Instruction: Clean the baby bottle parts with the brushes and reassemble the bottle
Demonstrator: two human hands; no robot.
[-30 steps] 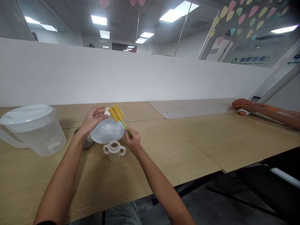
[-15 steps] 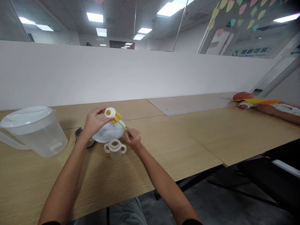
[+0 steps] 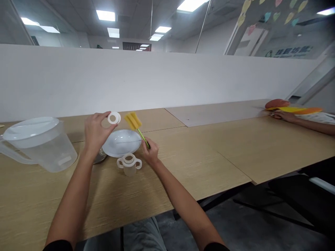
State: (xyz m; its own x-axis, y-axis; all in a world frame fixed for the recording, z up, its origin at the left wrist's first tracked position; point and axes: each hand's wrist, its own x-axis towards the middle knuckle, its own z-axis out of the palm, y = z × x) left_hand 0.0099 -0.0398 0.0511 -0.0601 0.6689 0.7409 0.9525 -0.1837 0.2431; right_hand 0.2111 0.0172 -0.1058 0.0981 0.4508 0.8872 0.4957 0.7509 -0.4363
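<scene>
Two hands are working above the table [image 3: 199, 167]. The left hand [image 3: 95, 130] is pinching a white ring [image 3: 114, 118] between thumb and fingertips, lifting it at 11 o'clock from a white bowl [image 3: 121, 143]. The right hand [image 3: 150, 156] is clenching its fingers around the green handle of a sponge brush [image 3: 142, 136], whose yellow head is standing at 1 o'clock from the bowl, well clear of the ring but not touching anything.

The step in hand appears to be handling ring and brush as separate pieces over the bowl. With both hands occupied, any work on the two-handled cup [image 3: 129, 165] at 6 o'clock would seem to call for freeing a hand first.

A lidded jug [image 3: 39, 144] is standing at 9 o'clock, and a steel dish [image 3: 99, 158] is sitting at 8 o'clock, partly hidden behind the left wrist. Far off at 3 o'clock, a co-worker's hand [image 3: 282, 116] is resting on the table beside a yellow and orange sheet [image 3: 295, 110].
</scene>
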